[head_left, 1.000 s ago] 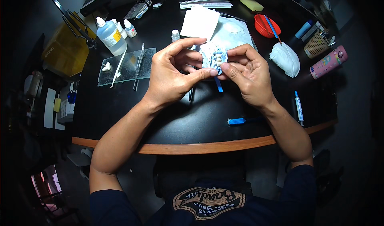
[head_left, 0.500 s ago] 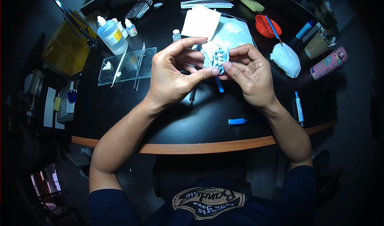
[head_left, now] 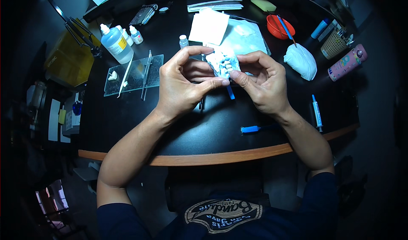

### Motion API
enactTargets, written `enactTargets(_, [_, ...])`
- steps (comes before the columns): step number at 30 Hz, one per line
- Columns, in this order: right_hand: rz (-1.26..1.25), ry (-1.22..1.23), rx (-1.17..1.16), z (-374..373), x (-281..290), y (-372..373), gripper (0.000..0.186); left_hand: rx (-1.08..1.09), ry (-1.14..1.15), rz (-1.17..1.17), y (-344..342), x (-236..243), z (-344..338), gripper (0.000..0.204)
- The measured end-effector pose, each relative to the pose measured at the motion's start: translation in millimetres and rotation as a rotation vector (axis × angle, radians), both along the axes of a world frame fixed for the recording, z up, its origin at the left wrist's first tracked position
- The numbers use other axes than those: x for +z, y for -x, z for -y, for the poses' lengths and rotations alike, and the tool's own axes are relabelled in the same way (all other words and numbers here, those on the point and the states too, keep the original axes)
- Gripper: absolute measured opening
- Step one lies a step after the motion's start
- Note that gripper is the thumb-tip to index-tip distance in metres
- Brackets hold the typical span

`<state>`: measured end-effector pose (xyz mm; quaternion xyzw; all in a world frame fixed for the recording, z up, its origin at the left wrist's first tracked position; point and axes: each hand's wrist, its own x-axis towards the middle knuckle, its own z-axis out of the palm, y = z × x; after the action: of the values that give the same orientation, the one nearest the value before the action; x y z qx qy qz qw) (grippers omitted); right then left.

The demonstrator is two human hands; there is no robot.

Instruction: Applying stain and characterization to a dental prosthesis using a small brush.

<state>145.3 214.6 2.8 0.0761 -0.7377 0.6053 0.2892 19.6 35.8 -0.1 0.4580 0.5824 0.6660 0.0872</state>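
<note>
A blue and white dental model (head_left: pixel 221 61) with a row of cream-coloured teeth is held up over the table between both hands. My left hand (head_left: pixel 185 76) grips its left side, forefinger at the top and thumb along the lower edge. On the other side, the thumb and fingers of my right hand (head_left: pixel 263 80) pinch it near the teeth. Below the model a blue handle (head_left: pixel 230 92) shows in part; the rest is hidden. Behind it lie a white pad (head_left: pixel 209 26) and a pale plastic sheet (head_left: pixel 244 36).
At left, a glass slab (head_left: pixel 136 74) carries tools, with a clear liquid bottle (head_left: pixel 117 44) behind. A red bowl (head_left: pixel 280 26), a white bag (head_left: pixel 300 61), a pink bottle (head_left: pixel 347 62) and a syringe (head_left: pixel 317 112) stand or lie at right. Near the front is a blue brush (head_left: pixel 250 129).
The model has been turned and tilted a little in my hands, so its teeth show at another angle. Both hands still hold it; the whole view has shifted slightly.
</note>
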Motion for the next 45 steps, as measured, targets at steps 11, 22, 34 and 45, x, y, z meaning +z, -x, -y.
enactTargets(11, [0.019, 0.002, -0.006, 0, 4, -2, 0.024, 0.034, -0.048, -0.077, -2, -3, 0, 0.051])
enactTargets(22, [0.068, -0.001, 0.014, 2, 6, -3, 0.028, 0.109, -0.08, -0.322, 1, -5, 1, 0.052])
enactTargets(34, [0.159, -0.09, -0.077, 5, 9, -6, 0.026, 0.076, -0.007, -0.227, 0, -5, -2, 0.051])
enactTargets(45, [0.073, -0.037, -0.065, -3, 4, -5, 0.02, -0.019, -0.001, -0.017, -1, -2, -1, 0.05])
